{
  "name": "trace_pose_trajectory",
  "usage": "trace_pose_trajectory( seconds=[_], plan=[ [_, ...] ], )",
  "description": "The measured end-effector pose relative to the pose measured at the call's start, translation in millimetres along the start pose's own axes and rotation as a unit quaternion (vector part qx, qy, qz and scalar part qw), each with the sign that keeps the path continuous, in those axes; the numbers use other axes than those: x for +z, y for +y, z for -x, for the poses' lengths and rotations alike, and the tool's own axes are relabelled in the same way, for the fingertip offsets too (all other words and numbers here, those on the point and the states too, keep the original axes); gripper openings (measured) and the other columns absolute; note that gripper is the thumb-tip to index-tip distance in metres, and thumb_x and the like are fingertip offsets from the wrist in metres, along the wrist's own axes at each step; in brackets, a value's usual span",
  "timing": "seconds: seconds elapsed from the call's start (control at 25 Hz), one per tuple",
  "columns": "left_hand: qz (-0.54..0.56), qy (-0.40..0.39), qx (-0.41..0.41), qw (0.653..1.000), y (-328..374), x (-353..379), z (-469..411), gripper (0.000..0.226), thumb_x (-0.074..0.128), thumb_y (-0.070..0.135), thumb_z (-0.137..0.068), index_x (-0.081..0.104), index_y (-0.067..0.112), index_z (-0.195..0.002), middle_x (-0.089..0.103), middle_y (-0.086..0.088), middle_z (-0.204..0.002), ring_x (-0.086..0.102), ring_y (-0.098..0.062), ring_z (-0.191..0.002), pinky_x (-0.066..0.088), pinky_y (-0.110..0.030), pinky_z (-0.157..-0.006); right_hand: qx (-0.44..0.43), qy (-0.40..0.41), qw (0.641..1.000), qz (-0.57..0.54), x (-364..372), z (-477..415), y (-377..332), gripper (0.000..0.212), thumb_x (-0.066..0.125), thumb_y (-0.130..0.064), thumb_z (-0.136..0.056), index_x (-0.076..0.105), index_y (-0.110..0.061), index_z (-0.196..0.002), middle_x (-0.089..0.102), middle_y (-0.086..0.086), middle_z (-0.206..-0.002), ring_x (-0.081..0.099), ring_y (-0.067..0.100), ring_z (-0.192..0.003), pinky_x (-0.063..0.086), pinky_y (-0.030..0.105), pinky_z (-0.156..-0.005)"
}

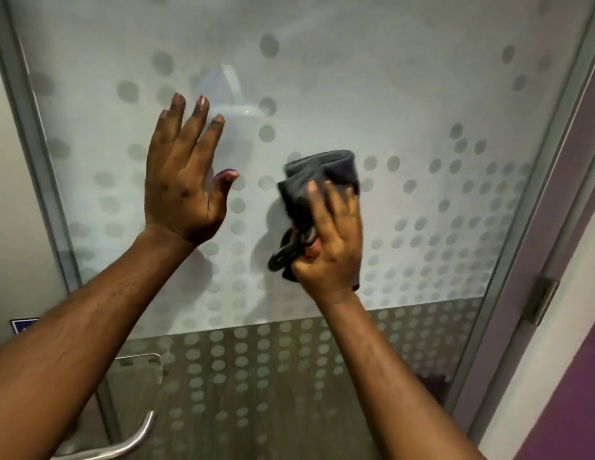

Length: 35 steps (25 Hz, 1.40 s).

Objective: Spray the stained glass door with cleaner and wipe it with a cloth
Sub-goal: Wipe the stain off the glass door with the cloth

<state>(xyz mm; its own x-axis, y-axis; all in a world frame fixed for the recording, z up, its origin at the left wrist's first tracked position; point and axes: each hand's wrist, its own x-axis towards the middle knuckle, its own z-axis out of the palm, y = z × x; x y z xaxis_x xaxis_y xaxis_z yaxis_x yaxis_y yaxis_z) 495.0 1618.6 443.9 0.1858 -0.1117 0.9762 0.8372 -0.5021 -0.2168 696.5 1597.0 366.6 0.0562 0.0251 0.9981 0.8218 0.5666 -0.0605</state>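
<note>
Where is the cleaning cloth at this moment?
In the head view, the dark cloth is bunched in the right hand, pressed against the frosted glass door near frame centre, right of the open left hand.

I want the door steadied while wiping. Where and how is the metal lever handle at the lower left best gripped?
Grip the lever handle around its straight bar, probably with the free left hand coming from above and wrapping the fingers over it. The bar juts out from the glass door with a curved end, leaving room behind. The right hand holds the cloth.
</note>
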Motion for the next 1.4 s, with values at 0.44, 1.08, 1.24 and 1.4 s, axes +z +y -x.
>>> trace_pose_trajectory(
  seconds=[0.44, 1.08, 1.24, 1.4],
  plan=[
    [0.038, -0.001, -0.032, 0.999, 2, -7, 1, 0.062, 0.025, 0.045, -0.1, 0.047, 0.0, -0.137, 0.043, -0.02, -0.146, 0.03, -0.037, -0.142, 0.021, -0.042, -0.12, -0.375, -0.217, 0.9, 0.041, -17, 81, 28, 0.037, 0.049, -0.025, -0.092, 0.065, -0.013, -0.123, 0.065, 0.01, -0.126, 0.047, 0.046, -0.128, 0.035, 0.062, -0.106],
    [-0.002, -0.117, -0.006, 0.993, 6, -12, 43, 0.069, 0.025, 0.051, -0.097, 0.023, 0.005, -0.149, 0.024, -0.018, -0.157, 0.013, -0.036, -0.148, 0.007, -0.045, -0.123, 0.371, 0.281, 0.884, 0.052, -15, 71, 44, 0.034, 0.062, -0.003, -0.086, 0.064, 0.0, -0.12, 0.058, 0.021, -0.127, 0.059, 0.036, -0.113, 0.053, 0.052, -0.088],
    [0.007, -0.122, 0.0, 0.992, 6, -12, 42, 0.073, 0.026, 0.055, -0.096, 0.022, 0.007, -0.15, 0.023, -0.017, -0.157, 0.011, -0.036, -0.148, 0.007, -0.046, -0.122, 0.344, 0.214, 0.913, 0.051, 8, 94, -9, 0.037, 0.059, 0.001, -0.085, 0.063, -0.002, -0.122, 0.057, 0.021, -0.128, 0.055, 0.039, -0.117, 0.049, 0.056, -0.092],
    [0.017, -0.137, 0.001, 0.99, 6, -15, 43, 0.073, 0.027, 0.056, -0.096, 0.022, 0.008, -0.15, 0.021, -0.016, -0.158, 0.009, -0.035, -0.148, 0.004, -0.045, -0.123, 0.318, 0.083, 0.943, 0.056, 18, 116, -60, 0.049, 0.057, -0.01, -0.076, 0.062, -0.011, -0.125, 0.055, 0.016, -0.133, 0.046, 0.039, -0.128, 0.044, 0.05, -0.104]
  ],
)
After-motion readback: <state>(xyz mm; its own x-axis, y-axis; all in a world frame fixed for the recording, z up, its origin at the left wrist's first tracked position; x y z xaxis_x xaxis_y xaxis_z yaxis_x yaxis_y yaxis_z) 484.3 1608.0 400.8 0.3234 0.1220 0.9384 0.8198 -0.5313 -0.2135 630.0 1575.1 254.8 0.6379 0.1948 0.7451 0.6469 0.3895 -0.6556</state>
